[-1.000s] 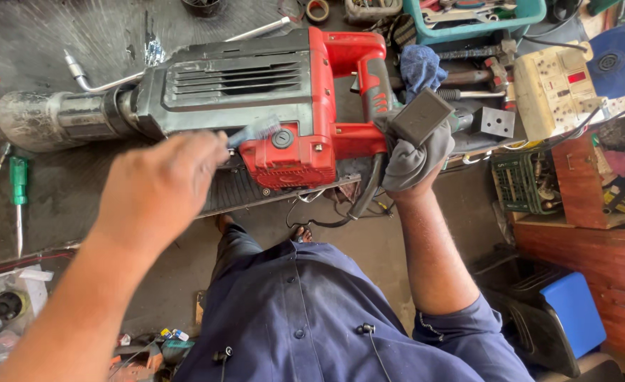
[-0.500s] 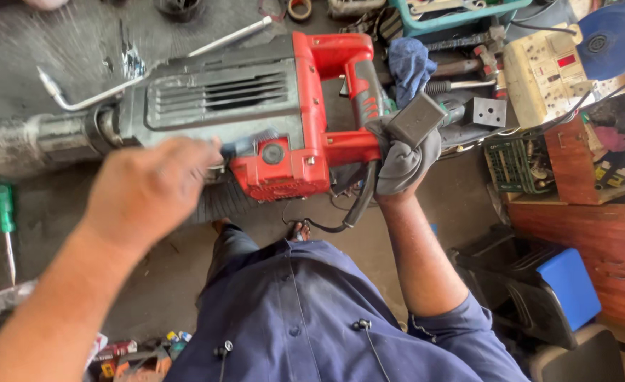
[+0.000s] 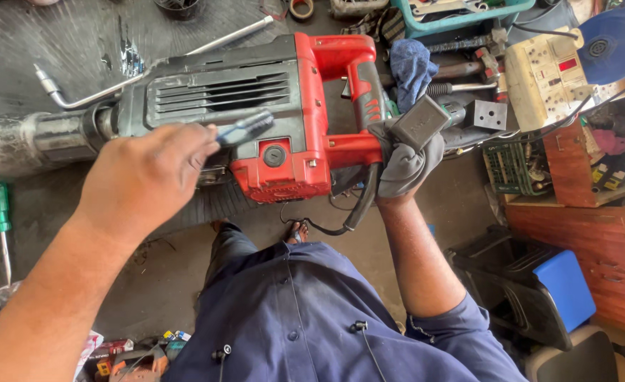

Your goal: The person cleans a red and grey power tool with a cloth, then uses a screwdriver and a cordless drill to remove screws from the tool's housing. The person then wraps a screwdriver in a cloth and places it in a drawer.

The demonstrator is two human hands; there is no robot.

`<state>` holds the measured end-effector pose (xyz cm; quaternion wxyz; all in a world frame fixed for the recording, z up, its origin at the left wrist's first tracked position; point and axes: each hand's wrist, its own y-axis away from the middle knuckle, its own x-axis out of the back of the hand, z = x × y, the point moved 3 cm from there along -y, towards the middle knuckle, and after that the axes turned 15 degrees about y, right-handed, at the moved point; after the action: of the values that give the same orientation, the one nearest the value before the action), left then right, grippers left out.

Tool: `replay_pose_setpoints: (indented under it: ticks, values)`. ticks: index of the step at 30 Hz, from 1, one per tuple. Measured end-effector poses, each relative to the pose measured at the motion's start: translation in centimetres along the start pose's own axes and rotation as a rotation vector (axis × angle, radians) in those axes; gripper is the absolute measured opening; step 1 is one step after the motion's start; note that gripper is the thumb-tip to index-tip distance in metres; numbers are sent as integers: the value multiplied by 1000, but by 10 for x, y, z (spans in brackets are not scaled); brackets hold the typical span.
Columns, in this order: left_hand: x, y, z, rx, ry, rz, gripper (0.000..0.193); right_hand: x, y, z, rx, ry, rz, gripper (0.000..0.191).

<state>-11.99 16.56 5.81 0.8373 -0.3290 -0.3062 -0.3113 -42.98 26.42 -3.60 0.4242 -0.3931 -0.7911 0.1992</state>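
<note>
A big demolition hammer (image 3: 256, 113) with a grey body and red rear handle lies across the workbench. My left hand (image 3: 146, 177) grips a small metal tool (image 3: 245, 129) whose tip rests on the grey housing, just above the red motor cap (image 3: 275, 155). My right hand (image 3: 404, 159), in a grey glove, is closed on a dark rectangular cover plate (image 3: 420, 122) right beside the red handle. The hammer's black cord (image 3: 355, 209) hangs down under that hand.
A bent steel bar (image 3: 150, 71) lies behind the hammer. A green screwdriver (image 3: 0, 212) sits at the left. A blue rag (image 3: 411, 67), a cream socket box (image 3: 549, 71), a teal tray (image 3: 461, 14) and a blue-topped stool (image 3: 564, 286) crowd the right.
My left hand has shifted a little along the grey housing with the tool. My view has drifted, so the hammer sits lower and more to the left. My right hand keeps its grip on the plate.
</note>
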Motion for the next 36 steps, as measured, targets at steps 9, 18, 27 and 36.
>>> replay_pose_setpoints:
  ticks: [9,18,27,36]
  values:
    - [-5,8,5,-74,8,-54,12,-6,10,14,-110,-105,-9,77]
    - [1,12,19,-131,-5,-34,18,-1,9,8,-5,82,28,75]
    - [-3,9,27,-111,-78,-36,22,-14,14,23,-236,-264,-30,79]
    - [-8,9,26,-183,-28,-59,12,-7,13,15,-46,-75,71,74]
